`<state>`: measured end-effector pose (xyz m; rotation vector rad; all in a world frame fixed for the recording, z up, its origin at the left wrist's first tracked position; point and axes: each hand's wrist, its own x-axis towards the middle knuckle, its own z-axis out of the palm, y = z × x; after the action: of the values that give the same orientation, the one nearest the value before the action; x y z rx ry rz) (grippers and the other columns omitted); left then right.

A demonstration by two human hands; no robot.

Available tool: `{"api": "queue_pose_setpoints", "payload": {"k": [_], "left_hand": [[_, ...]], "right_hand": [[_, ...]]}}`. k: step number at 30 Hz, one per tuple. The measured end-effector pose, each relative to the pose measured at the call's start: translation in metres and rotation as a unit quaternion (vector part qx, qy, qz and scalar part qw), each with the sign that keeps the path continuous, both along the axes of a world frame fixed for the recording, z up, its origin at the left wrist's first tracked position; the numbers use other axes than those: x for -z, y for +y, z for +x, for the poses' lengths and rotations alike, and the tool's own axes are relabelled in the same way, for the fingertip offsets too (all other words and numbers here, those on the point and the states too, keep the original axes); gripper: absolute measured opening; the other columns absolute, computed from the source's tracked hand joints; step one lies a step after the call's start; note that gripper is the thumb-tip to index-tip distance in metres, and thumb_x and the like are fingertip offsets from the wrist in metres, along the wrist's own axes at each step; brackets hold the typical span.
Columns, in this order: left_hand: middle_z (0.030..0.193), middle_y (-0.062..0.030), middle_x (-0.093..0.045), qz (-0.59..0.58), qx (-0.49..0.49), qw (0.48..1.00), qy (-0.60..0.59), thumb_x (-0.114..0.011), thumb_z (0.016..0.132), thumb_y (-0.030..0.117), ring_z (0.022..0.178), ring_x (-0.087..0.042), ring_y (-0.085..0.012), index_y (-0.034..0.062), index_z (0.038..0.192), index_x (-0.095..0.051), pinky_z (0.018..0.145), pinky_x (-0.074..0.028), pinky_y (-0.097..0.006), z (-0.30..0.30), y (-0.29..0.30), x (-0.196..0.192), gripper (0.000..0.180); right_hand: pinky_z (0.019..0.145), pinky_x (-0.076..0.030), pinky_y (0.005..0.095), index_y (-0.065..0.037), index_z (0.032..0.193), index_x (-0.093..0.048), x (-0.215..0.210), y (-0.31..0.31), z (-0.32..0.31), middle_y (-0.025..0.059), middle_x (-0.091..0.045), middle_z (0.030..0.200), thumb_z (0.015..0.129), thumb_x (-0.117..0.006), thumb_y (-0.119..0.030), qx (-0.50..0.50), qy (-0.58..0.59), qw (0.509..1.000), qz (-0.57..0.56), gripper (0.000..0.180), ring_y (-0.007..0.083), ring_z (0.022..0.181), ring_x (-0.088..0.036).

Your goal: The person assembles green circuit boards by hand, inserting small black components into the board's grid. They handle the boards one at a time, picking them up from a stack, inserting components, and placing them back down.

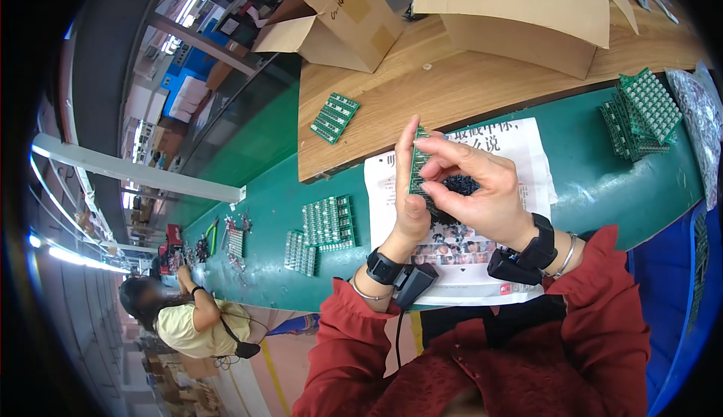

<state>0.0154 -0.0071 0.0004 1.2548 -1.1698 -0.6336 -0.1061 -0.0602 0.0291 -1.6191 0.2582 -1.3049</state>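
My left hand (410, 191) holds a small green circuit board panel (419, 170) upright by its edge, thumb and fingers along its side. My right hand (478, 191) touches the board's face with pinched fingertips; whether a small part is in the pinch I cannot tell. Under the hands a pile of small black parts (459, 187) lies on a printed white paper sheet (527, 153) spread over the green bench (587, 184). Both wrists wear black bands and thin bracelets, with red sleeves behind.
A stack of green boards (640, 112) sits at the right, one board (335, 117) on the wooden top (452, 86), more panels (327, 223) at the left. Two open cardboard boxes (520, 10) stand at the back. A seated person (192, 319) works farther down the bench.
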Motion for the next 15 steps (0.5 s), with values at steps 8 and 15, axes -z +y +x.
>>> {"api": "queue_pose_setpoints", "payload": {"k": [8, 15], "left_hand": [[0.12, -0.0139, -0.049, 0.0, -0.02, 1.0, 0.007, -0.028, 0.063, 0.093, 0.107, -0.051, -0.0214, 0.0053, 0.145, -0.018, 0.09, -0.043, -0.035, -0.008, 0.001, -0.006, 0.121], [0.119, -0.0144, -0.049, -0.034, -0.003, 0.994, 0.104, -0.03, 0.069, 0.089, 0.104, -0.052, -0.0209, 0.0048, 0.144, -0.019, 0.091, -0.042, -0.033, -0.009, -0.002, -0.006, 0.113]], "right_hand": [[0.069, -0.054, 0.025, -0.002, 0.116, -0.062, 0.004, -0.004, -0.004, 0.0056, -0.065, 0.082, 0.071, -0.065, 0.01, 0.025, 0.02, 0.998, -0.048, 0.047, 0.0124, 0.075, -0.064], [0.064, -0.053, 0.0259, -0.005, 0.115, -0.062, 0.012, 0.001, 0.006, 0.0066, -0.065, 0.081, 0.07, -0.065, 0.008, -0.025, 0.026, 0.998, 0.057, 0.046, 0.0132, 0.069, -0.063]]}}
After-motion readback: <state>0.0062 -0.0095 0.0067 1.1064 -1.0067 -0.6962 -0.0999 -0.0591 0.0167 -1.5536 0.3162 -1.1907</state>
